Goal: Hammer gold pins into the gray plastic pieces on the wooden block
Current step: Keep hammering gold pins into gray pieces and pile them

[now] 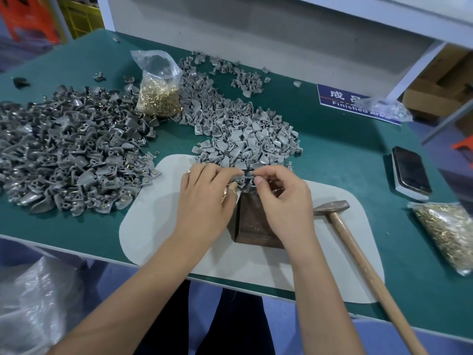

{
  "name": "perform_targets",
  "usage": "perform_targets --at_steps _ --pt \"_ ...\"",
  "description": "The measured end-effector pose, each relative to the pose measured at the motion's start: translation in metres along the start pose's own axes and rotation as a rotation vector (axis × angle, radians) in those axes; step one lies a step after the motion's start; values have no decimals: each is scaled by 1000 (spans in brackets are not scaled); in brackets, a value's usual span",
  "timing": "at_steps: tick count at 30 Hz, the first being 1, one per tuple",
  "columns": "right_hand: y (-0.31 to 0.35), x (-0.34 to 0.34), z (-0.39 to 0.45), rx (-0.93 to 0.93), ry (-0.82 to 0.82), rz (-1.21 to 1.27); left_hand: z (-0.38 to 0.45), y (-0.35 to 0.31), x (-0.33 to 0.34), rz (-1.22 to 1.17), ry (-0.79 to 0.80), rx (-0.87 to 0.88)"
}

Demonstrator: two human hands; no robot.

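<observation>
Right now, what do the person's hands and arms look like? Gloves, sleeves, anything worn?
Both arms are bare to the frame edge: no sleeves, no gloves, no watch. The left hand has a tan bandage strip around its thumb; the right hand wears nothing.

You have one readable sign (pixel 358 105) here: a blue placard lying flat on the green counter (pixel 345 155), at its far right side. Its top line carries white Chinese characters, of which you can make out "成" and part of a second one. Beneath them runs white English lettering that reads "Finished Are…". A crumpled clear plastic bag (pixel 386 108) lies over the sign's right end and hides the rest of both lines.
</observation>
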State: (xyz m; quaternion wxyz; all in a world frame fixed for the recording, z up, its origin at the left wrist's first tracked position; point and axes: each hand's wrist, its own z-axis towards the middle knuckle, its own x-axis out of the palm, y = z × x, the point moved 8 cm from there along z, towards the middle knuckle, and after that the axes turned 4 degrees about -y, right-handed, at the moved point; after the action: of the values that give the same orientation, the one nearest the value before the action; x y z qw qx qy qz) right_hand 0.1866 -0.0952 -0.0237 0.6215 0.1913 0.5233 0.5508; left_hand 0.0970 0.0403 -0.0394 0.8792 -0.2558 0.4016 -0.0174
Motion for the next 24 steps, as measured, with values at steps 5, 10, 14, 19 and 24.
perform_targets --at_steps 5,10,14,19,24 --pt "0 -1 1 -21 4 9 1 -3 -5 -197 -39 26" --pt "0 1 0 -23 17 14 0 -5 -3 -331 1 20" --pt "1 0 -1 -10 12 41 0 -11 -8 -319 -3 78" --pt "-1 -4 -1 39 -25 64 -3 -13 -14 -428 -40 107" --pt "7 -22 -3 54 -183 202 -3 -14 -9 -531 23 112"
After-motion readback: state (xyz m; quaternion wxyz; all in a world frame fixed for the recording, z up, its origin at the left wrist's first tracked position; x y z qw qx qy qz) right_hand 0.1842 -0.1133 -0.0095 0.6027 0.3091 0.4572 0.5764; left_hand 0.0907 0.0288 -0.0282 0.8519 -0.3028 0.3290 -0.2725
